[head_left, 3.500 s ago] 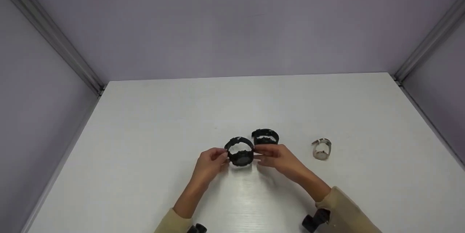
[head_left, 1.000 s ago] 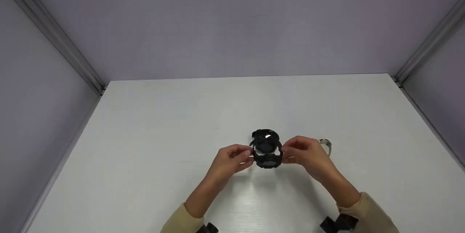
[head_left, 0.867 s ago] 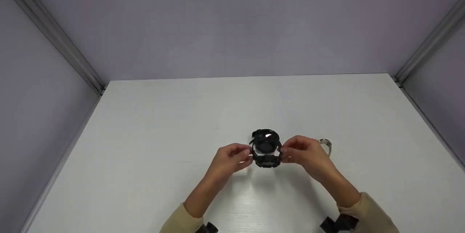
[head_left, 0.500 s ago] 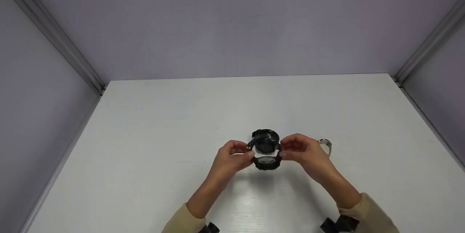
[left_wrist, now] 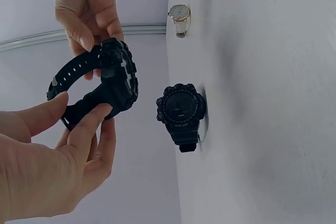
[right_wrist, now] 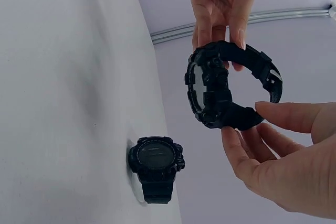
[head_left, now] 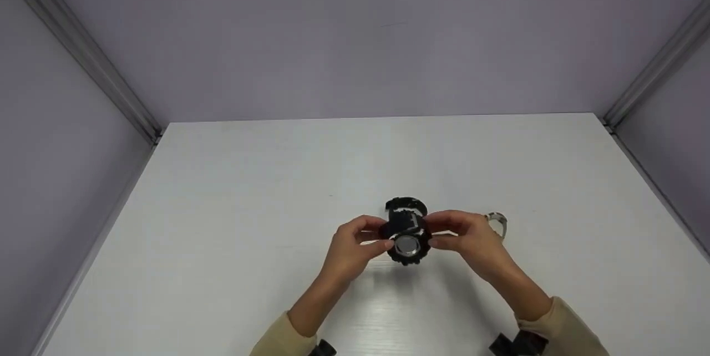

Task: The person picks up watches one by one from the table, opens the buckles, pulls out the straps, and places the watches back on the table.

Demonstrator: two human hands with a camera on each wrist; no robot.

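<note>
— Above the desk (head_left: 222,206), what is in the air?

— One black watch (head_left: 407,239). The left hand (head_left: 349,248) pinches one side of it with thumb and fingertips. The right hand (head_left: 471,239) pinches the other side the same way. It does not touch the desk, and its shiny round back faces the person.

— What else is around?

— A second black watch (head_left: 406,206) stands on the desk just behind the held one. The held one hides most of it from the head view. From the left wrist view you see its round face (left_wrist: 180,109) well. A small pale watch (head_left: 498,222) stands to the right, near the right hand, which covers part of it.

— What is the desk like?

— White and smooth, with a soft shine near the person. Plain purple walls (head_left: 355,40) stand on three sides, with grey metal strips (head_left: 83,51) in the corners.

— How many things?

— Three watches: two black, one pale. Two hands, both in tan sleeves (head_left: 560,328).
</note>
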